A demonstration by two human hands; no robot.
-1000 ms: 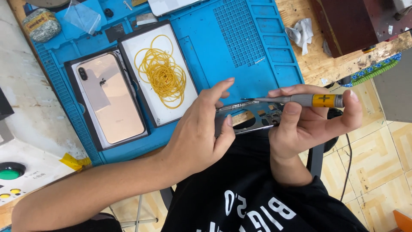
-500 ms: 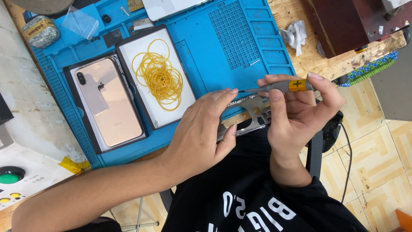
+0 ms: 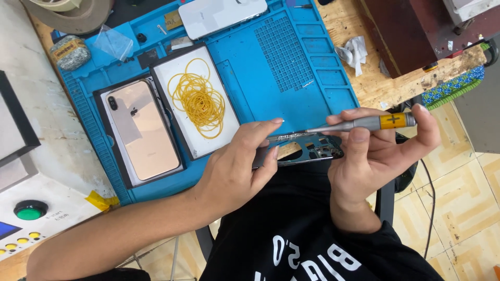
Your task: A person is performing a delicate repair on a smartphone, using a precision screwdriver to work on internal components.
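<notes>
I see my left hand (image 3: 237, 166) just below the centre of the frame, its fingers (image 3: 263, 130) closed around the left end of a dark phone frame (image 3: 307, 148), thumb underneath and forefinger on the top edge. The frame lies level in the middle of the picture, held in the air between my two hands, just below the lower edge of the blue mat (image 3: 291, 67). Its right end rests against the fingers of my right hand (image 3: 375, 156).

My right hand, right of centre, has its fingers wrapped narrowly on a grey screwdriver (image 3: 364, 123) with a yellow band near its rear end. The thumb presses on the shaft, and the forefinger curls over the cap at the far right. The tip points left and meets the upper edge of the phone frame, just beside my left forefinger.

On the mat, in the left half of the frame, a gold phone (image 3: 140, 130) lies back up in a black tray. Just right of it, a white tray (image 3: 172, 67) holds a heap of yellow rubber bands (image 3: 198, 99). A white phone (image 3: 221, 15) lies at the top centre. The wooden worktop (image 3: 375, 83) shows at the upper right, carrying a crumpled white scrap (image 3: 354, 52).
</notes>
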